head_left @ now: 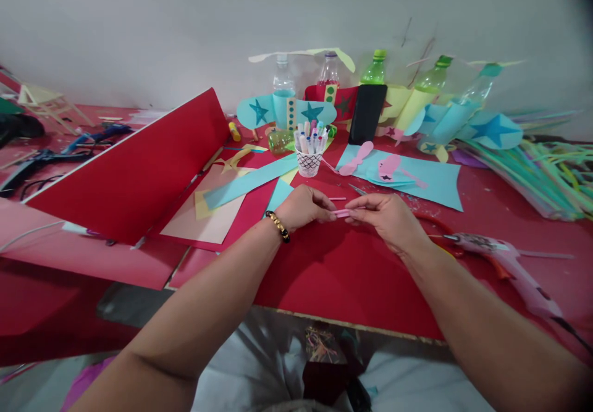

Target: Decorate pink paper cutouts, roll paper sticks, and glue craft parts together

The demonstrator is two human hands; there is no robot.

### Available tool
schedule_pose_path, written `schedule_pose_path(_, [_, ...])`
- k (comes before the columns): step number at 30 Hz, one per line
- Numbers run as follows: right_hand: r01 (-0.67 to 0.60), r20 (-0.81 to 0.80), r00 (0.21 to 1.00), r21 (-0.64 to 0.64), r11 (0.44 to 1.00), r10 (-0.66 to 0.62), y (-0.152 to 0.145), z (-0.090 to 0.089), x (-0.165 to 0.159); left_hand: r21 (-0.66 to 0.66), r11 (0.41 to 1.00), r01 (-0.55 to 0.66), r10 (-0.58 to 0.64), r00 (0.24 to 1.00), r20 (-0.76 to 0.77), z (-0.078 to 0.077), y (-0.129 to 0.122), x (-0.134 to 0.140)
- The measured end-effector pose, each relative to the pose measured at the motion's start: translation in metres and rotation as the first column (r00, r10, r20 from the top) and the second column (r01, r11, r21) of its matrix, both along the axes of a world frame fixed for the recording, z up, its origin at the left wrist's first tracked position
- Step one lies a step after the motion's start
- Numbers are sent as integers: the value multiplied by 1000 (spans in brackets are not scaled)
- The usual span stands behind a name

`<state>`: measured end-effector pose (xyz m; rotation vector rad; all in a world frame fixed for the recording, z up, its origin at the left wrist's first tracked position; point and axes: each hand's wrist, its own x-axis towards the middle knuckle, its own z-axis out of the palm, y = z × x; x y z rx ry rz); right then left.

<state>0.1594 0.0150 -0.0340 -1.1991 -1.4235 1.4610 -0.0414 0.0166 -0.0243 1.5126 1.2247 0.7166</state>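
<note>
Between my two hands, just above the red tabletop, is a small pink strip (341,213), perhaps paper or a piece of straw. My left hand (306,208) pinches its left end, and my right hand (388,217) pinches the right end. Another thin pink piece (338,199) lies on the table just behind the fingers. Past my hands, pink propeller-shaped paper (356,159) and a pink cutout with a dark star (389,168) rest on a light blue sheet (440,183). Scissors with orange handles (498,267) lie partly hidden by my right forearm.
A pink glue gun (519,264) lies at right, near bundled coloured straws (542,171). A cup of markers (309,160) and a black phone (367,114) stand behind my hands. Bottle airplanes (283,91) line the wall. A red board (139,171) leans up at left.
</note>
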Motion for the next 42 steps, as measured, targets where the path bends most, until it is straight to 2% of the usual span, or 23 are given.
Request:
schedule_pose_path(4, [2,9,1000,-11,1000,-2,0,1,-1,2,1000,21,-21,1000,0,1,-1,2])
schedule_pose_path(8, [47,-45,998,-66,997,-50,-2,3,-4,-9,999,35,-35,999,27,4,-4,4])
schedule_pose_path(12, [65,-100,992,-66,996,-71,-3,5,-6,-24,998,59,-57,996,63,4,-8,8])
schedule_pose_path(16, [29,-96,995,-51,998,-33,-2,7,-6,-49,997,62,-58,996,74,6,-13,13])
schedule_pose_path(21, [-22,-89,996,-73,997,16,-2,10,-5,-30,995,95,-95,995,8,12,-19,14])
schedule_pose_path(25, [-74,-75,995,-50,996,70,-2,12,-2,-26,997,71,-71,997,-13,16,-28,14])
schedule_pose_path(29, [-191,-61,980,-66,979,187,-7,13,-1,17,1000,-5,6,998,-60,15,-53,17])
schedule_pose_path(34, [-375,12,925,-118,920,379,-18,15,-6,61,994,-95,98,994,-54,8,-99,19])
schedule_pose_path(36, [-425,7,903,-129,896,429,-22,15,-8,21,990,-140,140,990,-2,7,-116,20])
schedule_pose_path(38, [-489,5,870,-127,863,493,-25,14,-10,-73,981,-180,186,980,77,7,-133,21])
schedule_pose_path(42, [-633,81,768,-52,773,635,-31,10,-12,-193,941,-277,305,943,136,6,-164,25])
